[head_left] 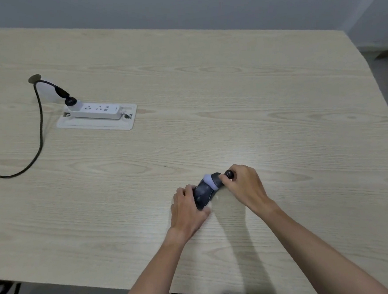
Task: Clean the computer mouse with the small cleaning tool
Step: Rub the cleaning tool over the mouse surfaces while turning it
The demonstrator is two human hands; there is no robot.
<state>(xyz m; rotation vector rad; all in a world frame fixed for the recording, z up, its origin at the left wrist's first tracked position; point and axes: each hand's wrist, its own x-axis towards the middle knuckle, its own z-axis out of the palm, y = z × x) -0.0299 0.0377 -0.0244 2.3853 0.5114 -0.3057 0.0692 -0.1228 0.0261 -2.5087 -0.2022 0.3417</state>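
So the computer mouse (202,193) sits on the bench (207,81), in the near right part of it and close to the front edge. The left hand (188,212) is wrapped around its near end, grip clamped on the body, pretty clearly to pin it so it doesn't skate around while it gets rubbed.

The right hand (244,184) comes in from the other side with its grip closed on the small cleaning tool (216,179). It pinches the dark knob end, and the pale rounded head is pressed against the far end of the mouse. Holding it by the knob makes sense, since that leaves the whole soft head free to work the surface. I think the head is some kind of lilac pad or brush, but it's blurry enough that I can't say which.

Both forearms angle in from the near edge, so the work stays right in front of the person.

Well apart, at the far left, a white power strip (95,110) lies in a recessed tray, with a black cable (40,125) looping off the left side. Neither is anywhere near the action.
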